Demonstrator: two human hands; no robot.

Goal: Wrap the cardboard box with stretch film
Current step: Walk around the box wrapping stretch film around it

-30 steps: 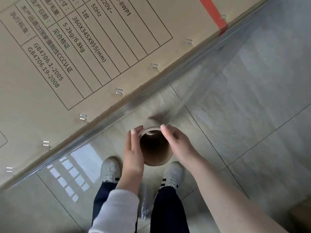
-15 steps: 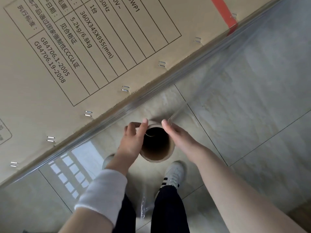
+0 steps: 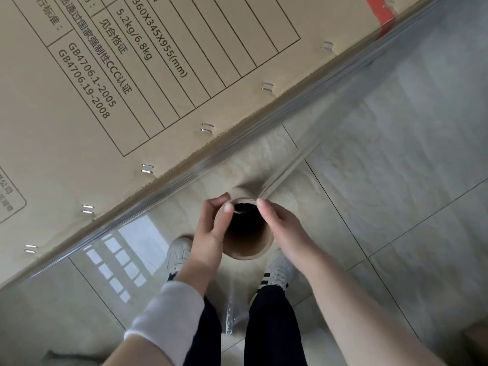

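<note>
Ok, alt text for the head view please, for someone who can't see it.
Seen from above, the left hand and right hand hold a stretch film roll by its cardboard core, with clear film running up to a large printed cardboard box. Below are white shoes and a glossy tiled floor.

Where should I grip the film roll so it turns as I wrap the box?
Take the film roll at its open top rim, one hand from each side, as the left hand and right hand do. It stands upright, hollow core up, and the film leaves its far side toward the box, so side grips likely leave the sheet free.
</note>
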